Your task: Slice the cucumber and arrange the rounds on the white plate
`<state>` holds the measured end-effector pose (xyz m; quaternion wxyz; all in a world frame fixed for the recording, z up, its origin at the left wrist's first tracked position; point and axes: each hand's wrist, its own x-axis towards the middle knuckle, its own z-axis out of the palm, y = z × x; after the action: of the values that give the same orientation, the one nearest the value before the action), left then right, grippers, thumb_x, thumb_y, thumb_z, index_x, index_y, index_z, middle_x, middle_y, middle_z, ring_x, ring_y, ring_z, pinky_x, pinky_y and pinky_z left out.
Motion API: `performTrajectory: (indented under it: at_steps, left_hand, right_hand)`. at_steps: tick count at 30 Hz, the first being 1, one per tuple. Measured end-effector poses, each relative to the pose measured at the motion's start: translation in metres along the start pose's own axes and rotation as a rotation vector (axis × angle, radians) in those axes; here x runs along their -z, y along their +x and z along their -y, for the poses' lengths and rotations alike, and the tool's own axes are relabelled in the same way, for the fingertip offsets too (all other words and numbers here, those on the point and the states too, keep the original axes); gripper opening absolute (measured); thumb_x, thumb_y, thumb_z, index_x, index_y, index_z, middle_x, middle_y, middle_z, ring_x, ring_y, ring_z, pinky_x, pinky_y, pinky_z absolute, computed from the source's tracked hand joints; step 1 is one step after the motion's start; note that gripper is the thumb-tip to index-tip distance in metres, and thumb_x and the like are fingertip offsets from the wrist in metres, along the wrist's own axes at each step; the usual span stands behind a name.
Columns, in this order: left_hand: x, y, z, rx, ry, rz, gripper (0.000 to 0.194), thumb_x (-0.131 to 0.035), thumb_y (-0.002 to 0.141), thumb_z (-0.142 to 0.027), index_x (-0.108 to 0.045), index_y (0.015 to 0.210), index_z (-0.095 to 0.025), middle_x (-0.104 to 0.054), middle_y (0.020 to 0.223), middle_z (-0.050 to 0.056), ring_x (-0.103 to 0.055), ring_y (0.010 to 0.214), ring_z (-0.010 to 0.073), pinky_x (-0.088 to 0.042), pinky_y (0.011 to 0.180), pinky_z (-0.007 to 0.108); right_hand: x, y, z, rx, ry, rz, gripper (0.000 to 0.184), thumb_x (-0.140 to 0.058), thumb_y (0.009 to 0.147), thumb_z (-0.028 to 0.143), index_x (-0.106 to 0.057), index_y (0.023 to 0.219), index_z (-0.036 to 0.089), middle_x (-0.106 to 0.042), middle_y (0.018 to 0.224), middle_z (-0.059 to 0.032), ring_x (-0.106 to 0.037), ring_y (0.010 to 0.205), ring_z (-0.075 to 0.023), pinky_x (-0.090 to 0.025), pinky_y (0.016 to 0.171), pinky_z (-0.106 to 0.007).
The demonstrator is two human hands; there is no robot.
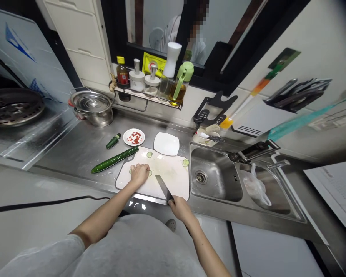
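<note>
On the white rectangular cutting board (177, 179), we hold our half-curled left hand (140, 175) among thin, round, pale-green cucumber slices (150, 173), its grasp unclear, our right hand (180, 208) closed round a long, dark metal knife (163, 186) that calls for care.

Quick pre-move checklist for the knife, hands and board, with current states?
1. Knife held by its handle in the right hand: ok.
2. Blade apart from the left hand: ok.
3. Cucumber slices gathered together: not ok, spread over the cutting board.
4. White rounded-square plate free of food: ok.
5. Board secured against slipping: cannot tell.
6. What the left palm covers: cannot tell, hidden.
</note>
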<state>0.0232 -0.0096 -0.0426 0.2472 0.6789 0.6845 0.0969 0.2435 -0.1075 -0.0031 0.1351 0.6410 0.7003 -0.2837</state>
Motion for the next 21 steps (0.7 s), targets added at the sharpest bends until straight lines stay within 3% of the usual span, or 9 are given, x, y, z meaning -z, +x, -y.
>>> performTrajectory:
  at_steps: [7, 16, 21]
  left_hand:
    - [0.003, -0.018, 0.000, 0.005, -0.141, -0.020, 0.013, -0.053, 0.084, -0.028, -0.065, 0.086, -0.025, -0.071, 0.088, 0.002, -0.057, 0.098, 0.0241, -0.027, 0.087, 0.040]
    - [0.029, -0.019, 0.053, 0.223, -0.141, -0.123, 0.013, -0.058, 0.083, -0.032, -0.066, 0.090, -0.026, -0.072, 0.092, 0.000, -0.059, 0.096, 0.0215, -0.030, 0.084, 0.036]
    - [0.032, -0.016, 0.064, 0.261, -0.093, -0.131, 0.014, -0.056, 0.084, -0.031, -0.067, 0.091, -0.026, -0.072, 0.093, 0.001, -0.058, 0.096, 0.0225, -0.030, 0.083, 0.035]
  right_hand:
    - [0.002, 0.011, -0.007, -0.047, 0.010, -0.038, 0.027, -0.042, 0.095, 0.026, -0.066, 0.099, 0.015, -0.071, 0.099, -0.0117, -0.065, 0.095, -0.0202, -0.035, 0.069, -0.024]
    - [0.001, 0.020, -0.010, -0.034, 0.062, -0.038, 0.025, -0.044, 0.094, 0.028, -0.066, 0.097, 0.015, -0.071, 0.098, -0.0120, -0.064, 0.092, -0.0204, -0.034, 0.069, -0.025]
    - [0.002, 0.022, -0.009, -0.034, 0.073, -0.028, 0.024, -0.044, 0.093, 0.026, -0.065, 0.097, 0.015, -0.071, 0.097, -0.0118, -0.064, 0.092, -0.0203, -0.033, 0.069, -0.024]
